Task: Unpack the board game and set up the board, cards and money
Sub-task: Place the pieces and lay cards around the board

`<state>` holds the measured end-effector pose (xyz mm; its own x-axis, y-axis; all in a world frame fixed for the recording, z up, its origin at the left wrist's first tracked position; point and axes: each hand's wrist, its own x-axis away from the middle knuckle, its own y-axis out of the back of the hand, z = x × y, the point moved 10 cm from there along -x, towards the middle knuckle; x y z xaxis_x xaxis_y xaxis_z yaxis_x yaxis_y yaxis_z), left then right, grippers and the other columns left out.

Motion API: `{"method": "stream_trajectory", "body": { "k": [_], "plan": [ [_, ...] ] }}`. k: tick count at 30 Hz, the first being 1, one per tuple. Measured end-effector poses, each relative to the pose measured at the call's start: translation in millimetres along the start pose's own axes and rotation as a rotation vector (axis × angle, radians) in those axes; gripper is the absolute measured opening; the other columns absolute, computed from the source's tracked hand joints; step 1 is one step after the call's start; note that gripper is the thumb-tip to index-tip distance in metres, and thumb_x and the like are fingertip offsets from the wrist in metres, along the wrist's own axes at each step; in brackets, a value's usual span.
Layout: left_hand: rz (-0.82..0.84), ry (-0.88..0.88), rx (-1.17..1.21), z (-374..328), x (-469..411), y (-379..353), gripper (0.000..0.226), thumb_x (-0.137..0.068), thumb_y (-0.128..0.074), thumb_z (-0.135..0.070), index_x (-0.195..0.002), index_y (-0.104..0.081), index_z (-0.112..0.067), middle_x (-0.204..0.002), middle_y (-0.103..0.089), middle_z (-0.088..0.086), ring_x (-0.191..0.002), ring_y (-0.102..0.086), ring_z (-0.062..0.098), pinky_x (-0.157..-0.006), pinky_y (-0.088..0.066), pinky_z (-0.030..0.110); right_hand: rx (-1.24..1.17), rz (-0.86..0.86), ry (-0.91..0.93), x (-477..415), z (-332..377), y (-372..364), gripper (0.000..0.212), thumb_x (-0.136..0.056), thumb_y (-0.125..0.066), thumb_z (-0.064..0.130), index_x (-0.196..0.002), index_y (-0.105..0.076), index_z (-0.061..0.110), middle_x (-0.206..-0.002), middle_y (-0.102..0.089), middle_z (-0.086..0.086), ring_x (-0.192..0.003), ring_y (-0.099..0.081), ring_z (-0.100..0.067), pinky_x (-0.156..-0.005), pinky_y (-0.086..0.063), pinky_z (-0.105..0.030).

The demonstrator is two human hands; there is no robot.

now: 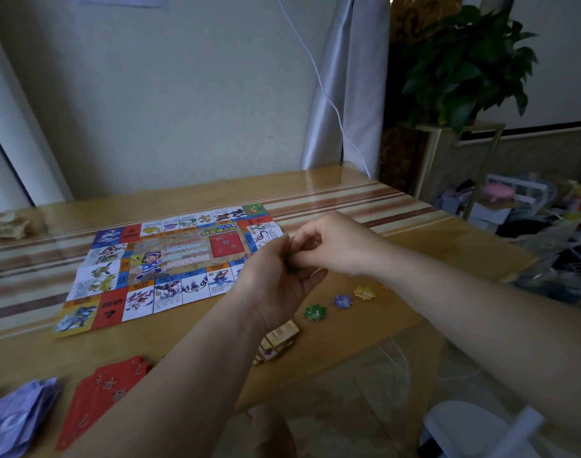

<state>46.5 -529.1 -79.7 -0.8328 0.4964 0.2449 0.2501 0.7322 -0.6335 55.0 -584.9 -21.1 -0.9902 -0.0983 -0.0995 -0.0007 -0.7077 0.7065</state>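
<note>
Left hand (277, 287) and right hand (332, 246) are both pinching a small dark green piece (289, 259) over the right edge of the colourful paper game board (170, 259). Board is lying flat on the wooden bench (365, 325).

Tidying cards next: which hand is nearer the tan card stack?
Left. The left hand hovers just beyond the tan card stack; the right hand is farther, up and right. Both pinch a green piece.

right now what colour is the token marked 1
Green; the token shows best in the head view.
</note>
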Motion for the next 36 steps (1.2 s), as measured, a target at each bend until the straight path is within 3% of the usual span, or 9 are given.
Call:
{"method": "stream_trajectory", "body": {
  "k": [4,6,9,11,15,19,23,28,36],
  "plan": [
    [0.011,-0.026,-0.069,-4.1,-2.7,-2.1,0.033,-0.103,-0.031,-0.028,-0.102,-0.06,-0.011,-0.088,-0.068,0.006,-0.077,-0.061,0.019,-0.087,-0.049,0.036,-0.053,-0.019,0.012,-0.3,2.5,6.3,0.02,-0.078,-0.075,0.011,-0.073,-0.064,0.027,-0.076,-0.071,0.0,-0.072,-0.068,-0.012,-0.079,-0.054,-0.033],
    [-0.043,-0.065,-0.231,-10.2,-1.3,9.7,0.027,-0.101,-0.039,-0.025,-0.096,-0.063,-0.014,-0.089,-0.068,0.004,-0.079,-0.064,0.019,-0.086,-0.05,0.035,-0.064,-0.049,-0.01,3.1,-6.2,10.8,0.02,-0.077,-0.076,0.011,-0.076,-0.063,0.026,-0.079,-0.07,-0.002,-0.077,-0.068,-0.015,-0.076,-0.052,-0.028],
    [-0.121,-0.273,-0.998,-35.3,5.0,26.7,0.018,-0.099,-0.047,-0.026,-0.094,-0.065,-0.022,-0.097,-0.068,-0.004,-0.079,-0.063,0.007,-0.076,-0.052,0.021,-0.011,0.027,-0.08,12.2,-28.6,-1.8,0.017,-0.077,-0.077,0.012,-0.077,-0.063,0.022,-0.076,-0.067,0.002,-0.075,-0.064,-0.012,-0.074,-0.049,-0.026],
    [-0.055,-0.374,-1.51,-35.8,9.1,24.1,0.016,-0.097,-0.05,-0.028,-0.102,-0.065,-0.026,-0.1,-0.064,-0.01,-0.082,-0.059,0.003,-0.07,-0.049,0.015,0.026,0.109,-0.133,18.3,-44.3,-18.6,0.017,-0.077,-0.076,0.013,-0.074,-0.063,0.024,-0.075,-0.066,0.004,-0.072,-0.062,-0.009,-0.072,-0.049,-0.025],
    [0.167,-0.186,-1.919,-7.1,12.3,32.3,0.029,-0.087,-0.06,-0.04,-0.116,-0.063,-0.036,-0.121,-0.054,-0.01,-0.105,-0.054,0.008,-0.09,-0.047,0.024,0.061,0.133,-0.156,20.1,-58.4,-32.9,0.014,-0.08,-0.075,0.018,-0.073,-0.065,0.026,-0.074,-0.065,0.008,-0.068,-0.058,-0.002,-0.063,-0.044,-0.016],
    [0.236,-0.076,-2.05,4.5,17.0,38.7,0.049,-0.08,-0.065,-0.051,-0.127,-0.053,-0.04,-0.131,-0.042,-0.01,-0.116,-0.046,0.013,-0.097,-0.043,0.029,0.108,0.129,-0.134,19.9,-59.7,-36.6,0.007,-0.081,-0.074,0.021,-0.079,-0.068,0.026,-0.073,-0.061,0.014,-0.07,-0.054,0.002,-0.062,-0.04,-0.013],
    [0.254,-0.117,-2.061,5.1,17.8,35.7,0.049,-0.082,-0.065,-0.046,-0.129,-0.052,-0.037,-0.136,-0.039,-0.008,-0.119,-0.044,0.013,-0.099,-0.042,0.029,0.187,0.106,-0.111,19.5,-61.8,-37.2,0.008,-0.083,-0.072,0.025,-0.09,-0.072,0.022,-0.072,-0.054,0.02,-0.064,-0.047,0.005,-0.053,-0.031,-0.008],
    [0.277,-0.122,-2.04,4.0,19.6,38.2,0.043,-0.085,-0.065,-0.042,-0.126,-0.054,-0.036,-0.136,-0.039,-0.009,-0.118,-0.045,0.012,-0.099,-0.042,0.026,0.224,0.048,-0.1,19.0,-69.1,-37.2,0.01,-0.081,-0.073,0.029,-0.091,-0.073,0.027,-0.08,-0.061,0.018,-0.081,-0.057,-0.003,-0.075,-0.047,-0.021],
    [0.301,-0.179,-1.994,2.9,20.1,42.1,0.035,-0.086,-0.064,-0.04,-0.12,-0.057,-0.035,-0.13,-0.042,-0.013,-0.11,-0.047,0.007,-0.096,-0.043,0.024,0.322,-0.009,-0.014,23.5,-63.6,-35.6,0.008,-0.085,-0.067,0.032,-0.09,-0.073,0.028,-0.077,-0.053,0.022,-0.081,-0.05,0.001,-0.082,-0.04,-0.028]
  ]
}}
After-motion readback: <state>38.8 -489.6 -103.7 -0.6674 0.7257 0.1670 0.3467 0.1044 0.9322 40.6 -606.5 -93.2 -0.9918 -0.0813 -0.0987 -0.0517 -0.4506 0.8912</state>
